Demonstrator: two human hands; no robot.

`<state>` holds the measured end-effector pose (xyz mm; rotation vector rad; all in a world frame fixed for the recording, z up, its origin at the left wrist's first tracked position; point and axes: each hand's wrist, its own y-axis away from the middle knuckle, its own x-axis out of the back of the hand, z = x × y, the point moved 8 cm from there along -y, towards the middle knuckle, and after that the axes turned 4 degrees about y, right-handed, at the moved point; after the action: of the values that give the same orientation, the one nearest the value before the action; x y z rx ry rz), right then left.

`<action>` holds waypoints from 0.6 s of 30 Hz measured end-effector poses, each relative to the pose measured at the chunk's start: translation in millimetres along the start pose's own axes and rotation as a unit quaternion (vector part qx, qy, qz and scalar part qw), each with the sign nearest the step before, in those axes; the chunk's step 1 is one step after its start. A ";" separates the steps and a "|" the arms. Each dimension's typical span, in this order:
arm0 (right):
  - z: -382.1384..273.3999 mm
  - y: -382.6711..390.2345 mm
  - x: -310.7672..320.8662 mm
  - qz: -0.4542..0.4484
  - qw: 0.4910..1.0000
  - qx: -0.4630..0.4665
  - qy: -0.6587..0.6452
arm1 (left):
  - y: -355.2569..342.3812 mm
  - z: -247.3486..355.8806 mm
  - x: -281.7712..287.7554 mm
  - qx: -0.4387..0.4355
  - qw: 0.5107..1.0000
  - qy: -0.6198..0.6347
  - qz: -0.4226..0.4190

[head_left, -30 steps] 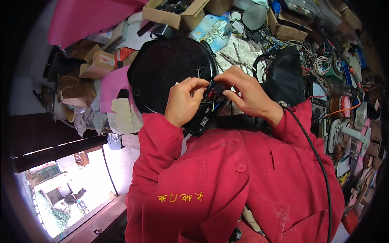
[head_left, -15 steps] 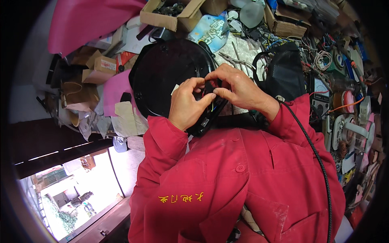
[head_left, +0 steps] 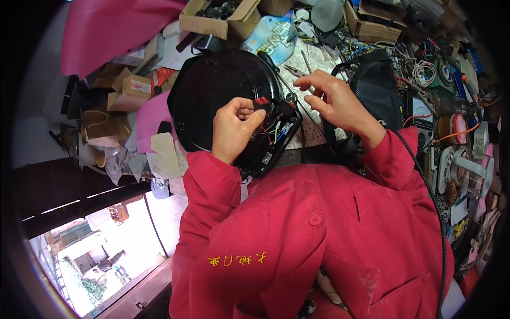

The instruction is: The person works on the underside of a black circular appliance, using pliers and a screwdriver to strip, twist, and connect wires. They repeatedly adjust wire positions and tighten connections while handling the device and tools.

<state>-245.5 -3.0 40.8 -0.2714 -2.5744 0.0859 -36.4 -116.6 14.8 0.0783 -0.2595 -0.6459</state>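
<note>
A black round appliance (head_left: 212, 80) lies on the bench in front of me, its narrow side housing (head_left: 268, 159) uncovered. Inside that housing show thin yellow, red and blue wires (head_left: 277, 132). My left hand (head_left: 234, 130) is at the housing's left edge, thumb and fingers closed together; whatever is between them is hidden. A small red part (head_left: 261, 100) shows just beyond its fingertips. My right hand (head_left: 337, 101) hovers to the right of the appliance, thumb and forefinger apart with nothing between them. Long-nosed pliers (head_left: 297, 72) lie just past its fingertips.
Cardboard boxes (head_left: 204, 25) stand at the back. A black bag-like item (head_left: 372, 93) lies right of my right hand. Tangled wires, a meter (head_left: 423, 121) and other parts crowd the right side. Pink sheeting (head_left: 117, 32) hangs at back left. A black cord (head_left: 419, 159) crosses my right sleeve.
My right hand has drawn away to the right from the appliance, its fingers parting. The left hand has shifted slightly left and down, uncovering the wires. The camera view has shifted a little.
</note>
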 end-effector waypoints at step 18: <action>-3.5 -1.1 -19.2 -0.025 0.991 0.069 0.109 | -1.0 -1.1 9.8 0.108 0.994 0.020 -0.015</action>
<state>-227.9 -8.1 34.1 -0.1557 -2.3445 0.2052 -29.2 -123.3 15.6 0.3035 -0.2887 -0.6428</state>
